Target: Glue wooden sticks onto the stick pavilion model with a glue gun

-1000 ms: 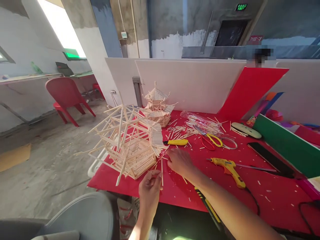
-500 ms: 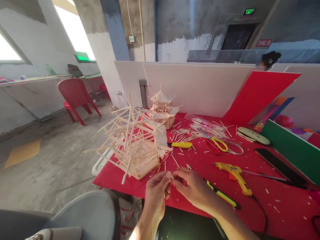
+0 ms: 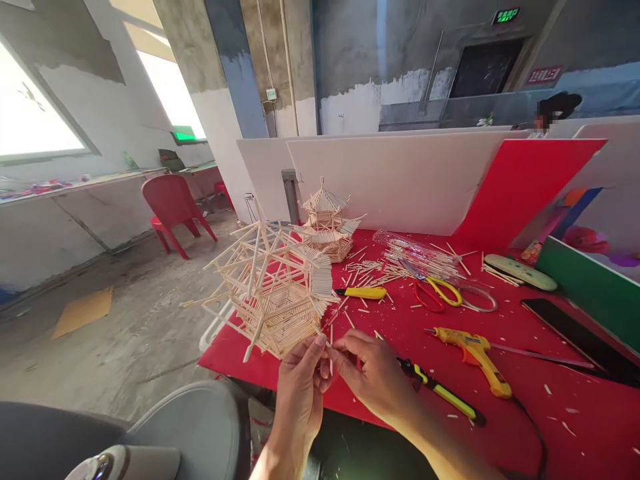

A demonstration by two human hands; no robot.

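Note:
My left hand point(image 3: 300, 387) and my right hand point(image 3: 373, 373) meet fingertip to fingertip over the near edge of the red table point(image 3: 525, 400). Both pinch a thin wooden stick point(image 3: 331, 357) that stands nearly upright between them. Just beyond the hands lies a large tilted stick-built roof frame point(image 3: 273, 290). A smaller finished stick pagoda point(image 3: 325, 220) stands behind it.
On the red surface lie a yellow utility knife point(image 3: 363, 293), red-and-yellow scissors point(image 3: 433, 290), a yellow glue gun point(image 3: 475, 350), a black-yellow cutter point(image 3: 443, 393), a bag of sticks point(image 3: 417, 253) and scattered offcuts. White and red boards stand behind. A grey chair back point(image 3: 185, 427) is at lower left.
My right hand left the table by the roof frame and came back to my left hand. Both hands now pinch the stick together, a little closer to the frame.

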